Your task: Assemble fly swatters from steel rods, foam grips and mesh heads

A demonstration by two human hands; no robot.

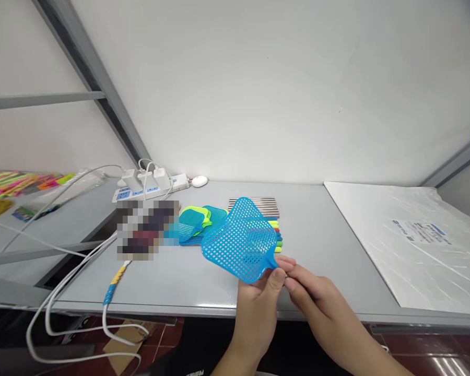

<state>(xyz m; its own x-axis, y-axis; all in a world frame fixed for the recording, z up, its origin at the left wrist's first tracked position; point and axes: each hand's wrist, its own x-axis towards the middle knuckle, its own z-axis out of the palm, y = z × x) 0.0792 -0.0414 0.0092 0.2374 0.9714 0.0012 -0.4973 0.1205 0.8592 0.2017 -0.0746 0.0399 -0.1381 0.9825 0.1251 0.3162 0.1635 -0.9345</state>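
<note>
A blue perforated fly swatter head (238,245) is held up over the front of the table, its wide mesh tilted up to the left. My left hand (260,295) is closed on its narrow neck, thumb on top. Right beside it, my right hand (309,292) pinches a thin metal rod at the neck's end; only a small glint of it shows between the fingers. Behind the mesh lie a row of silver metal rods (254,203) and several coloured handles (278,236), partly covered. More swatter heads (191,224), blue, teal and yellow-green, are piled to the left.
A power strip (152,190) with plugs and white cables (66,287) occupies the left side, near a pixelated object (144,230). A white wrapped board (411,245) lies at the right. Coloured items in plastic (19,183) lie far left.
</note>
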